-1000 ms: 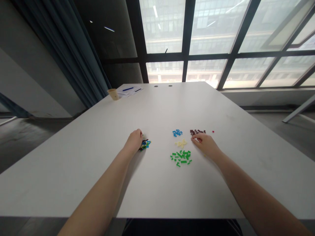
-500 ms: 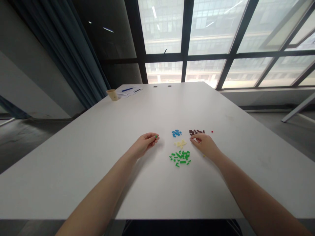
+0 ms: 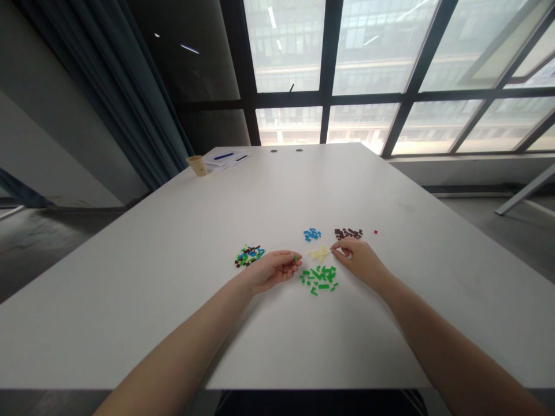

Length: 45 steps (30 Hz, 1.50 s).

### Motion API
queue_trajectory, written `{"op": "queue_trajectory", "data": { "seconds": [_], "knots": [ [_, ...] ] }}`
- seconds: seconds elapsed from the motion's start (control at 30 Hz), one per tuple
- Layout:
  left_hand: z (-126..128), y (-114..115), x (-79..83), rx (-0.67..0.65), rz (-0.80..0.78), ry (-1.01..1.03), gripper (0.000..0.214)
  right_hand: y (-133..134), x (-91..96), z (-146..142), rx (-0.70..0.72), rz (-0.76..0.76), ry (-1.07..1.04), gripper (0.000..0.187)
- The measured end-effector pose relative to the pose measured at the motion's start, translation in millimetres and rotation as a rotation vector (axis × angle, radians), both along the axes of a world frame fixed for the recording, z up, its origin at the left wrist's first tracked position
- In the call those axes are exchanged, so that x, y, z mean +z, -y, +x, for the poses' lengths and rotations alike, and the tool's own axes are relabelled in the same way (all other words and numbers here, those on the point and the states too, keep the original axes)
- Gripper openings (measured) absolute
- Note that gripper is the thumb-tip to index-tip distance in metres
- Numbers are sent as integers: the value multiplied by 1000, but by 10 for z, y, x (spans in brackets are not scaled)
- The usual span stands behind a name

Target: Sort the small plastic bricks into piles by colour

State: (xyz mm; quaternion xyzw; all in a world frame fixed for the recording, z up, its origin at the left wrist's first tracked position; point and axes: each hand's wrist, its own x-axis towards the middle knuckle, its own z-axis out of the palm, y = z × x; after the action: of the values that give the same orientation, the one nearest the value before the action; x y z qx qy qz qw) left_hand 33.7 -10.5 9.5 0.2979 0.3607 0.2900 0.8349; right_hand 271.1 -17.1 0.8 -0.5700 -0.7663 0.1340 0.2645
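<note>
My left hand point(image 3: 277, 269) is closed in a pinch on a small green toy brick point(image 3: 295, 258), just above and left of the green brick pile point(image 3: 323, 278). Behind that hand lies a mixed pile point(image 3: 248, 255) of green, blue, brown and cream bricks, partly covered by it. My right hand point(image 3: 359, 255) has thumb and forefinger brought together at the right side of the cream brick pile point(image 3: 319, 253). Whatever sits between those fingertips is too small to make out. The brown brick pile point(image 3: 347, 233) is just beyond my right hand.
Blue bricks point(image 3: 311, 234) lie in a group behind the cream ones. One red brick point(image 3: 375, 232) is alone at the right. Far left on the white table point(image 3: 173, 300) stand a paper cup point(image 3: 198, 166) and papers with a blue pen point(image 3: 224, 156).
My left hand has moved right and toward me with the green brick, uncovering the mixed pile. My right hand has shifted slightly left and closer, away from the brown bricks to the cream ones.
</note>
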Motion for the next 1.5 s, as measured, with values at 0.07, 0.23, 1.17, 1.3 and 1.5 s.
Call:
{"op": "queue_trajectory", "data": {
  "seconds": [0.07, 0.23, 1.17, 1.3, 1.5],
  "knots": [
    [-6, 2, 7, 8, 5, -1, 7, 5, 2, 2, 6, 3, -1, 20],
    [-11, 7, 8, -4, 19, -2, 7, 6, 4, -2, 3, 7, 4, 19],
    [74, 58, -172, -180, 175, -35, 20, 239, 52, -457, 360, 242, -58, 12],
    [46, 20, -85, -24, 177, -90, 26, 215, 31, -420, 365, 181, 0, 14],
    [-44, -76, -22, 122, 187, -147, 24, 240, -42, -434, 446, 23, 154, 11]
  ]
}}
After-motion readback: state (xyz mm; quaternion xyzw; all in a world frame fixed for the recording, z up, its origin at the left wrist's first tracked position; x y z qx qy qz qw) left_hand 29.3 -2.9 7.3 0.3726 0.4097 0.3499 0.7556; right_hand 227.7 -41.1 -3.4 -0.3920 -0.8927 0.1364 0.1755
